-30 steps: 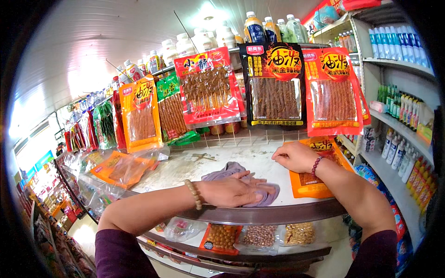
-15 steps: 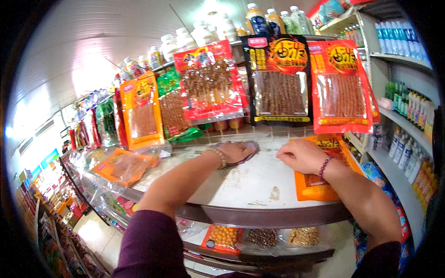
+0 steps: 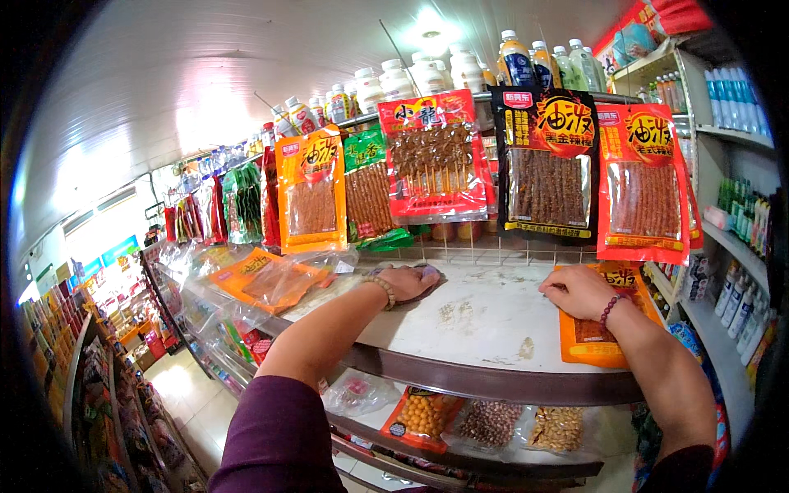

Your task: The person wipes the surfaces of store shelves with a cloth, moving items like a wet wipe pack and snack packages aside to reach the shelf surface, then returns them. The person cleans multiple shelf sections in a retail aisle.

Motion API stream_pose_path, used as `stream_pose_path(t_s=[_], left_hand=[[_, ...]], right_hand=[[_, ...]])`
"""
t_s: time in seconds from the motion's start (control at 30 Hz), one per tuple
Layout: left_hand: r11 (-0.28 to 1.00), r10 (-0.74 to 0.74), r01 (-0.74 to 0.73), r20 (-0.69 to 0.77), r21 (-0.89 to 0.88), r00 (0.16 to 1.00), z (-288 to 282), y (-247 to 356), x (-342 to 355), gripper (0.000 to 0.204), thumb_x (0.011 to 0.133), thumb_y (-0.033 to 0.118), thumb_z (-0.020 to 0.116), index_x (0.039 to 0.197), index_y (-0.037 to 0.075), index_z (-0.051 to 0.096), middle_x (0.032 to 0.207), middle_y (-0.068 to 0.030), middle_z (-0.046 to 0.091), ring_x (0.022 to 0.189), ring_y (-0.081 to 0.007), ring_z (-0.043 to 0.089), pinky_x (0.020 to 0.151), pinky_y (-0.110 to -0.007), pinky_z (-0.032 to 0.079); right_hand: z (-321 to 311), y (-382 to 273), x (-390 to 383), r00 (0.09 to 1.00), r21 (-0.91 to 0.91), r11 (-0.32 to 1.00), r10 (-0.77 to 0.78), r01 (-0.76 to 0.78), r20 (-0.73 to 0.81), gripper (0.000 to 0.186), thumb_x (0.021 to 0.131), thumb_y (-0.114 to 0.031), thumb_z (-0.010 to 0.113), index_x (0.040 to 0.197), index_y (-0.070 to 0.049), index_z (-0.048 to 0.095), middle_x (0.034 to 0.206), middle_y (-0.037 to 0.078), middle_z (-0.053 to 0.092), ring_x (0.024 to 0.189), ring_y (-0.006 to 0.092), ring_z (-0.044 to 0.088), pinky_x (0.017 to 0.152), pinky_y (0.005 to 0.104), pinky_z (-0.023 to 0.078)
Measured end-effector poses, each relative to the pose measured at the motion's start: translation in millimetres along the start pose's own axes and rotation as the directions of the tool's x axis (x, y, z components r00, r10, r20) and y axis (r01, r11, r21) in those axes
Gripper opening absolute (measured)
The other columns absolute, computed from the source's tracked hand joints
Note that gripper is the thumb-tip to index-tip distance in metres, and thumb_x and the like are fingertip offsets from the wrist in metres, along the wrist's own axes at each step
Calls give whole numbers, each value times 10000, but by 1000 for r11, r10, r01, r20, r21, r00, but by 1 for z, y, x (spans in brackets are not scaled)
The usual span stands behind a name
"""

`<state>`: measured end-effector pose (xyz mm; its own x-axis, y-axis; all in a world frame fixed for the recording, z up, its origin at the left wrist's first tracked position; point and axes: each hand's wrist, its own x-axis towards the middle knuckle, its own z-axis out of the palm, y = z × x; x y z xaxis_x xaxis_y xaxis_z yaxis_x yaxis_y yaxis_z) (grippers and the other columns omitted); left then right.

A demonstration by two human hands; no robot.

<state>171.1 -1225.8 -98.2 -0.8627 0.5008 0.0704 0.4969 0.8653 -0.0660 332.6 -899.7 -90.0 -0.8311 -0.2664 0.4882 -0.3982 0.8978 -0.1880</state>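
Observation:
My left hand (image 3: 413, 283) presses a greyish-purple cloth (image 3: 431, 278) onto the white shelf top (image 3: 485, 333), palm down, toward the back. Dark smudges mark the surface to its right. My right hand (image 3: 578, 292) rests at the right end, fingers curled in, with nothing visible between them. Beneath that hand and wrist lies an orange snack packet (image 3: 585, 349), partly covered. To the left of my left forearm, another orange packet (image 3: 267, 279) lies among clear plastic wrapping.
Snack packets, including a red one (image 3: 438, 160) and a black one (image 3: 546, 168), hang above the shelf's back edge. Bottles (image 3: 516, 62) stand on top. Bagged nuts (image 3: 555, 429) lie on the lower shelf. Side shelves (image 3: 731, 230) hold more bottles at right; an aisle floor (image 3: 185, 390) shows at left.
My left hand has slid left along the shelf with the cloth. My right hand stays by the orange packet. The whole view has shifted, so things appear farther right and lower.

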Motion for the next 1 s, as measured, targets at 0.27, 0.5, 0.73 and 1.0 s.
stream_pose_path(t_s=[0.27,0.5,0.73,1.0], left_hand=[[987,160,-161,60,8,985,1,-29,-52,677,957,577,172,1365,103,430,1317,-209,491,1244,-352,429,1016,-495,270],[852,493,-497,-68,-164,867,-4,-28,-110,541,998,449,257,1391,101,391,1382,-164,438,1260,-305,402,1030,-497,225],[670,721,-703,-15,-239,693,-20,40,-112,508,1001,411,298,1427,137,341,1487,-64,330,1382,-262,268,1065,-497,183],[731,653,-639,-25,-239,757,-6,122,-21,616,978,524,224,1431,115,307,1445,-138,372,1334,-308,344,1064,-512,248]], right_hand=[[5,4,2,1000,58,998,-3,3,5,223,847,-236,558,909,-75,699,899,161,667,873,327,622,800,397,493],[8,1,5,998,24,998,-54,53,29,216,845,-238,559,906,-87,701,888,158,667,866,327,623,779,409,495],[11,-14,14,993,21,993,-120,120,12,215,843,-223,546,895,-79,697,864,155,668,856,328,624,766,417,495],[7,-17,10,990,26,990,-142,142,1,214,840,-204,541,895,-59,689,858,163,665,825,339,629,744,426,499]])
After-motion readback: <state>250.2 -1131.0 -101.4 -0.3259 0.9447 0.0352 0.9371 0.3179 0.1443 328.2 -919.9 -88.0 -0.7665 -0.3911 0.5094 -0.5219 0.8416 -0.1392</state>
